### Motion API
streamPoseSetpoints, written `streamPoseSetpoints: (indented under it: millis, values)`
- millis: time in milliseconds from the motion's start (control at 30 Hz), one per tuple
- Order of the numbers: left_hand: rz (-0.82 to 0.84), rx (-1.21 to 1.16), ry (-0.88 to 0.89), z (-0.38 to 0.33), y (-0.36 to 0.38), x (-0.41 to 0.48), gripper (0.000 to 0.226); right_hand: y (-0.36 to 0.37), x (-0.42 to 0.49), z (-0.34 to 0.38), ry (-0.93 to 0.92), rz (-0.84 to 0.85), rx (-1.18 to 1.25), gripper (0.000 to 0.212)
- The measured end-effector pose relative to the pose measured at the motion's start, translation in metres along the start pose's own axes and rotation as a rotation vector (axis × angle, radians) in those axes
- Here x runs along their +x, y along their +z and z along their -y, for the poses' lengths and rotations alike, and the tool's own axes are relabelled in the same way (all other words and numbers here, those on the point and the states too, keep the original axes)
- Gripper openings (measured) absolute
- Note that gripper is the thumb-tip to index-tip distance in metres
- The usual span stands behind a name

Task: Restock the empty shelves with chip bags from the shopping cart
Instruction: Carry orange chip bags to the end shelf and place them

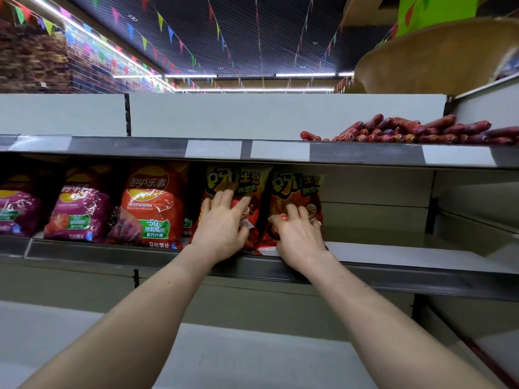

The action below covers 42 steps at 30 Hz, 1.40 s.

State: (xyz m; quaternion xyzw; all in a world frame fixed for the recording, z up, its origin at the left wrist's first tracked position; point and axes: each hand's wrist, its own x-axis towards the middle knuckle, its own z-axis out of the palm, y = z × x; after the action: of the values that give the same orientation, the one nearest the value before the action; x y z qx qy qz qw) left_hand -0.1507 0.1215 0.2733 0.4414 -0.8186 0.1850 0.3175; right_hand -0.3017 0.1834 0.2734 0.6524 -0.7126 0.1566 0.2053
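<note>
Left hand point(222, 228), right hand point(300, 234) on chip bags point(295, 182)

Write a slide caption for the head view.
Left hand rests on the left chip bag, right hand grips the right chip bag, on the shelf.

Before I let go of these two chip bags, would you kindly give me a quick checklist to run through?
1. The left bag upright, label forward: ok; the left hand rests flat on it.
2. The right bag upright, label forward: ok; the right hand grips its front.
3. Both bag bottoms seated on the shelf: cannot tell, the hands cover them.
4. Bare room on that shelf beside the right bag: ok.
5. More bags left in the cart: cannot tell, it is out of view.
</note>
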Motion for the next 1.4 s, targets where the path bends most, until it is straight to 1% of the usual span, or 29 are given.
streamPoseSetpoints:
  millis: [167, 233, 367, 433, 500, 533, 667, 900, 1100, 1300, 1400]
  values:
    - [0.080, 0.142, -0.028, -0.001, -0.001, 0.002, 0.056, -0.010, -0.001, 0.000, 0.006, 0.103, 0.007, 0.057]
    - [0.078, 0.186, -0.037, -0.007, -0.005, 0.001, 0.057, -0.018, -0.002, 0.004, 0.004, 0.118, 0.012, 0.054]
    - [-0.027, 0.097, -0.066, -0.015, -0.015, -0.007, 0.058, -0.031, -0.013, 0.016, -0.044, 0.049, 0.066, 0.050]
    - [-0.109, 0.052, -0.090, -0.012, -0.021, -0.018, 0.054, -0.038, -0.020, 0.027, -0.098, 0.006, 0.101, 0.045]
    - [-0.169, 0.056, -0.153, -0.003, -0.029, -0.031, 0.048, -0.042, -0.026, 0.044, -0.154, -0.023, 0.115, 0.042]
    - [-0.168, 0.069, -0.197, 0.003, -0.035, -0.039, 0.046, -0.043, -0.028, 0.054, -0.180, -0.029, 0.117, 0.042]
    - [-0.081, 0.161, -0.353, 0.037, -0.057, -0.074, 0.045, -0.038, -0.035, 0.102, -0.290, -0.017, 0.121, 0.038]
    - [0.045, 0.294, -0.576, 0.121, -0.109, -0.159, 0.038, -0.029, -0.044, 0.223, -0.525, 0.054, 0.225, 0.035]
    - [0.131, 0.421, -0.757, 0.206, -0.167, -0.244, 0.039, -0.032, -0.071, 0.361, -0.735, 0.090, 0.303, 0.040]
    - [0.248, 0.512, -0.955, 0.297, -0.227, -0.341, 0.035, -0.041, -0.106, 0.500, -0.894, 0.154, 0.366, 0.040]
    - [0.276, 0.549, -1.017, 0.335, -0.254, -0.383, 0.035, -0.046, -0.126, 0.568, -0.975, 0.154, 0.406, 0.040]
